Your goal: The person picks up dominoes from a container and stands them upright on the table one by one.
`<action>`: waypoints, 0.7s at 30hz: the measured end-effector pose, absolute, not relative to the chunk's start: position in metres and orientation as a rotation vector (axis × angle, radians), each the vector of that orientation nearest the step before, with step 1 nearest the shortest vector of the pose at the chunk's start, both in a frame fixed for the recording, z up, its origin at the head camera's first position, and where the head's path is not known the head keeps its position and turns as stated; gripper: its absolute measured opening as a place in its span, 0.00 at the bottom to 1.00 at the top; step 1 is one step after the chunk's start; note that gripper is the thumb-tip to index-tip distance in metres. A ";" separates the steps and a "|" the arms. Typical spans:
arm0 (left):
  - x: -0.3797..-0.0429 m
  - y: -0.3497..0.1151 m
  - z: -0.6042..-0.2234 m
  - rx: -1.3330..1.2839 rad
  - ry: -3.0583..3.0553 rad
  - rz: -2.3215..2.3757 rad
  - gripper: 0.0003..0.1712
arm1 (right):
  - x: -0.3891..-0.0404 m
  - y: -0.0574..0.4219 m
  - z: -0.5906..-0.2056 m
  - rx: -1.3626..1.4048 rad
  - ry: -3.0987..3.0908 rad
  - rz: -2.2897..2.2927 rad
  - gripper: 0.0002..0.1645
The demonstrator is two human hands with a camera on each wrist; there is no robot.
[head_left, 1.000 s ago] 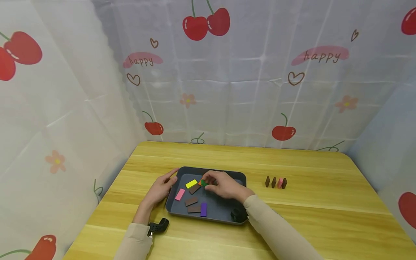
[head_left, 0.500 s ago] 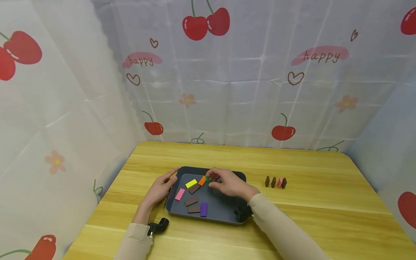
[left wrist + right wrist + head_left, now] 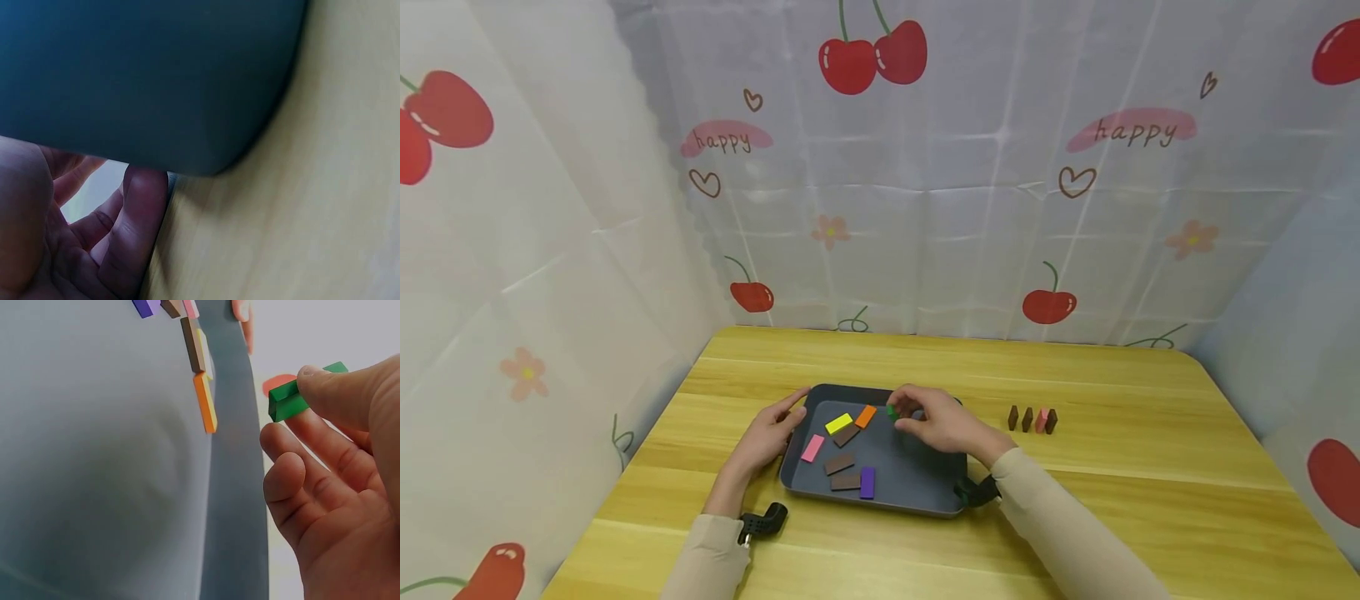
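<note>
My right hand (image 3: 943, 425) pinches a green domino-like block (image 3: 287, 400) between thumb and fingers, over the far right part of a dark grey tray (image 3: 917, 479). My left hand (image 3: 767, 437) holds the tray's left side near its far corner, its fingers curled against the outer wall in the left wrist view. Lying flat in the tray are an orange block (image 3: 866, 417), a yellow block (image 3: 838, 424), a pink block (image 3: 812, 448), a purple block (image 3: 867, 482) and several brown blocks (image 3: 839, 464).
Right of the tray, a short row of upright blocks stands on the wooden table (image 3: 1112, 500): brown ones (image 3: 1013, 417) and a pink one (image 3: 1042, 420). A cherry-printed curtain (image 3: 917, 208) hangs behind the table and along its sides.
My right hand has moved right with the green block, away from the orange block, which now shows whole. The left hand has stayed at the tray's side.
</note>
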State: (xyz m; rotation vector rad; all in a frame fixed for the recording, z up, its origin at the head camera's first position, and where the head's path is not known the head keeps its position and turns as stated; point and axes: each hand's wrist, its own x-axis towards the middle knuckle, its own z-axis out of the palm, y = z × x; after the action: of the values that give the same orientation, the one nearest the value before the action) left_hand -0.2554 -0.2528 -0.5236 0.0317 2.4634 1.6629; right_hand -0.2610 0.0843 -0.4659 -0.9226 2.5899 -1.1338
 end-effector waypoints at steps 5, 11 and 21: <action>-0.256 -0.253 -0.524 0.043 2.461 1.667 0.27 | -0.259 0.092 -0.463 -0.941 2.590 -1.141 0.13; -0.256 -0.252 -0.524 0.049 2.475 1.648 0.28 | -0.257 0.102 -0.464 -0.950 2.597 -1.157 0.15; -0.255 -0.251 -0.523 0.036 2.469 1.658 0.28 | -0.253 0.122 -0.468 -0.919 2.602 -1.165 0.14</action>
State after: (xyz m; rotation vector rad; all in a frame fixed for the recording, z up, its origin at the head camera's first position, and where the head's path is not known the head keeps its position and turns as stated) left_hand -0.2546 -0.2510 -0.5228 0.0362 2.4693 1.6581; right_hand -0.2529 0.1224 -0.4679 -0.9186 2.6023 -1.1652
